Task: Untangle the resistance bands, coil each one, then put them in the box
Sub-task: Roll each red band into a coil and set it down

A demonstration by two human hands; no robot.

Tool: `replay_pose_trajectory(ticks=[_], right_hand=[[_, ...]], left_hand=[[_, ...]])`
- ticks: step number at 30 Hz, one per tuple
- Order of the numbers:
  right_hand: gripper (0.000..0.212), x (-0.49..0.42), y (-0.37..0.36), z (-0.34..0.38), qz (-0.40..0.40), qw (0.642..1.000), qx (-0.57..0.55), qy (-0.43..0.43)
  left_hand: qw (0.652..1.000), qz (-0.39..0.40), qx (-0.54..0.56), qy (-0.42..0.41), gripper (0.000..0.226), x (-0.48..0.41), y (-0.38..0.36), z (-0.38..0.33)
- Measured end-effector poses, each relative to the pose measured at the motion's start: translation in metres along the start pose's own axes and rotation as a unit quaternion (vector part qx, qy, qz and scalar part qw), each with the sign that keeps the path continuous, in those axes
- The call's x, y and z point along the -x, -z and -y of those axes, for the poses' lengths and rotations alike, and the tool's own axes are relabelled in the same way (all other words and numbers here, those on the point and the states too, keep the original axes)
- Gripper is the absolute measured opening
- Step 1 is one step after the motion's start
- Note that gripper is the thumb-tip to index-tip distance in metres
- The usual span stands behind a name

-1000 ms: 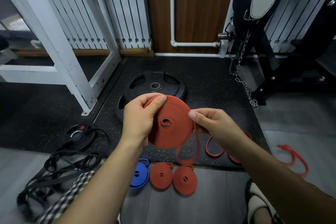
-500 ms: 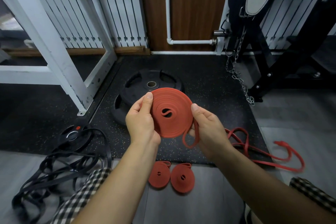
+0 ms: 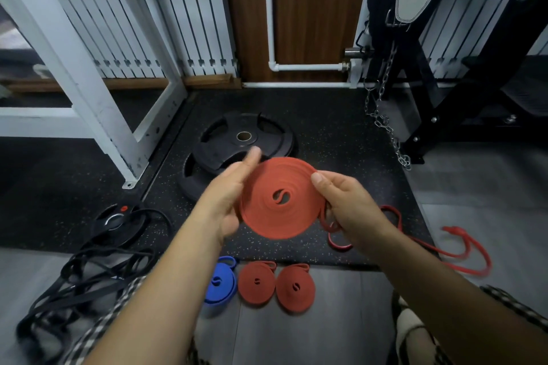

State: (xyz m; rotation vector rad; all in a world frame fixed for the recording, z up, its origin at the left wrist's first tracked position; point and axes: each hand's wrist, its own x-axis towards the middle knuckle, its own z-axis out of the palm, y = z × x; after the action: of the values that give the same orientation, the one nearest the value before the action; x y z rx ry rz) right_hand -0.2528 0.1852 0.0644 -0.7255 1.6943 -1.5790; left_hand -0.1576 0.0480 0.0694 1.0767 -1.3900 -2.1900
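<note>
— What's in your hands right now?

— From the head view: a big red coil (image 3: 280,198), wound flat, held up over the floor between both hands. My right hand (image 3: 350,210) grips its right edge, thumb on the face of the coil, fingers curled behind, with the loose tail (image 3: 338,234) of the band looping down under that hand. My left hand (image 3: 228,201) is at the left edge, fingers stretched out and blurred (too smeared to say how firmly it bears on the coil).

— And underneath you?

— A black speckled rubber mat (image 3: 341,133), with grey floor (image 3: 311,332) in front of it. A black weight plate (image 3: 243,142) lies on the mat just beyond the coil. Lined up on the grey floor near me: a blue coil (image 3: 222,284), then two small red coils (image 3: 257,283), side by side and touching. An uncoiled red band (image 3: 462,249) trails off to my right across the mat edge. To my left, a heap of black bands (image 3: 80,281), tangled.

— The room?

— White steel frame (image 3: 89,74) on the left, wood panel (image 3: 311,9) and white pipe (image 3: 269,9) ahead, a chain (image 3: 385,124) hanging off a black machine on the right.
</note>
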Motion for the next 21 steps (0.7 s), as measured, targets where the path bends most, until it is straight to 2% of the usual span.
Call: replay_pose_trajectory(ticks=[2,4,7,10,14,17,21], right_hand=[[0.026,0.000,0.001,-0.005,-0.001,1.000,0.018,0.007],[0.030,0.000,0.000,-0.010,-0.036,0.999,0.001,0.003],[0.034,-0.003,-0.006,-0.015,-0.100,0.990,-0.098,-0.004],[0.026,-0.006,-0.017,-0.021,-0.187,0.968,-0.165,-0.005],[0.018,-0.004,-0.020,-0.035,-0.262,0.955,-0.137,0.014],[0.016,0.006,-0.014,-0.054,-0.256,0.961,-0.099,0.036],[0.015,0.030,0.000,-0.074,-0.177,0.982,-0.058,0.030]], left_hand=[[1.000,0.011,-0.007,0.009,0.022,0.003,-0.005,0.010],[0.999,-0.014,0.047,0.003,0.018,0.007,-0.014,0.021],[0.991,-0.067,0.116,-0.004,0.017,0.009,-0.024,0.029],[0.985,-0.096,0.144,-0.016,0.016,0.011,-0.030,0.032],[0.979,-0.123,0.162,-0.019,0.017,0.013,-0.037,0.041],[0.971,-0.147,0.190,-0.001,0.018,0.010,-0.040,0.054],[0.960,-0.173,0.216,0.034,0.020,0.002,-0.041,0.072]])
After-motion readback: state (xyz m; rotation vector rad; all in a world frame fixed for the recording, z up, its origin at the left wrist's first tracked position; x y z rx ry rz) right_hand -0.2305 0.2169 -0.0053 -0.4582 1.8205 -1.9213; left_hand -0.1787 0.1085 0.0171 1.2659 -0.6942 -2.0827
